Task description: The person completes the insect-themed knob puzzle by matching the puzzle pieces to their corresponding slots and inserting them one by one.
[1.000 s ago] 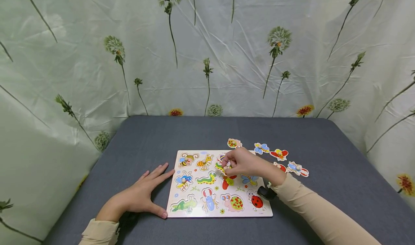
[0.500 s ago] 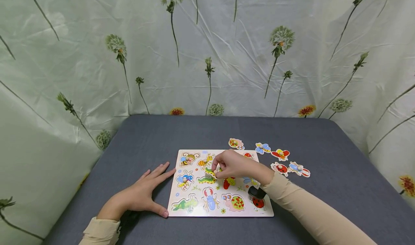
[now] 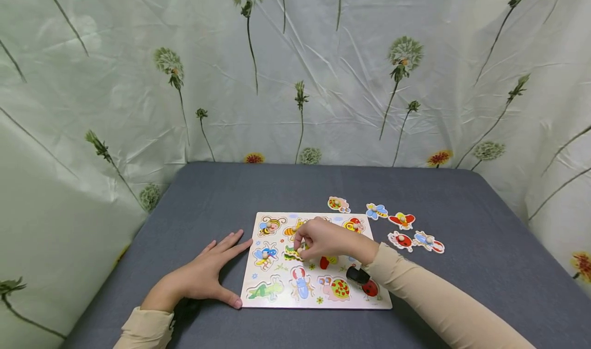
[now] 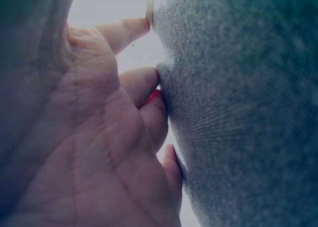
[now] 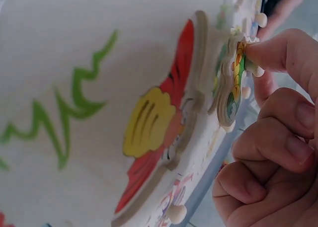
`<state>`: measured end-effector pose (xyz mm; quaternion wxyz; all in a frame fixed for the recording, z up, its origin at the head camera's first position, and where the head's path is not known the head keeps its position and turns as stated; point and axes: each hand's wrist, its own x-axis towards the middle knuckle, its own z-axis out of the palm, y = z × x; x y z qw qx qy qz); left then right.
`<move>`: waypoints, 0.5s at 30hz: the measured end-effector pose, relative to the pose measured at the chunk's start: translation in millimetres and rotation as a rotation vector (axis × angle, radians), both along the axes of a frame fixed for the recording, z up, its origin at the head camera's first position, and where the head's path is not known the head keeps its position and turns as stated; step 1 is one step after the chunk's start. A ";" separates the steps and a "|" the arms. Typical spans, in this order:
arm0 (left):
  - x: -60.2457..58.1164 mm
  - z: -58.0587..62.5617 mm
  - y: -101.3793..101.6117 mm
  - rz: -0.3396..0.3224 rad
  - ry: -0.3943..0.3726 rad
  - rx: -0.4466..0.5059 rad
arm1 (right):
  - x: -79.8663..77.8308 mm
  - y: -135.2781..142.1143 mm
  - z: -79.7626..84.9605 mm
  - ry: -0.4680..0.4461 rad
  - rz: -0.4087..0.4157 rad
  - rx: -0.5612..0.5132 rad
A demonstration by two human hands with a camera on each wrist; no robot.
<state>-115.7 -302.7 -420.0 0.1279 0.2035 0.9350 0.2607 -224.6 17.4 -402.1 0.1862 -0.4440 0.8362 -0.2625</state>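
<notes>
The right hand (image 3: pixel 318 238) has its thumb and forefinger clamped on the knob (image 5: pixel 256 69) of the caterpillar (image 3: pixel 291 254). In the head view the caterpillar lies under the fingertips, at eight o'clock from the middle of that hand; it sits over the board (image 3: pixel 353 304), partly covered. The right wrist view shows its painted face just beyond the fingertips, between them and the board; I cannot tell whether it is fully seated. The other fingers curl in and hold nothing.

Around the caterpillar, the mosquito (image 3: pixel 264 256) sits in place at nine o'clock and the bee (image 3: pixel 269 227) at ten. The beetle recess (image 3: pixel 301 283) is at six o'clock, the grasshopper recess (image 3: pixel 265 290) at eight. The butterfly recess (image 3: pixel 329 262) is at three, partly hidden.

The left hand (image 3: pixel 203 272) has its fingers spread apart, gripping nothing, its thumb touching the board's corner at eight o'clock.

Loose on the table (image 3: pixel 208 190), from twelve to three o'clock of the board, lie five pieces: snail (image 3: pixel 338 204), dragonfly (image 3: pixel 376 211), butterfly (image 3: pixel 401 220), ladybird (image 3: pixel 400 240) and beetle (image 3: pixel 429 242).
</notes>
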 end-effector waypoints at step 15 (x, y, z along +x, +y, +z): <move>1.0 2.2 2.1 0.012 -0.003 -0.007 | 3.0 -2.4 1.3 -0.013 0.006 0.030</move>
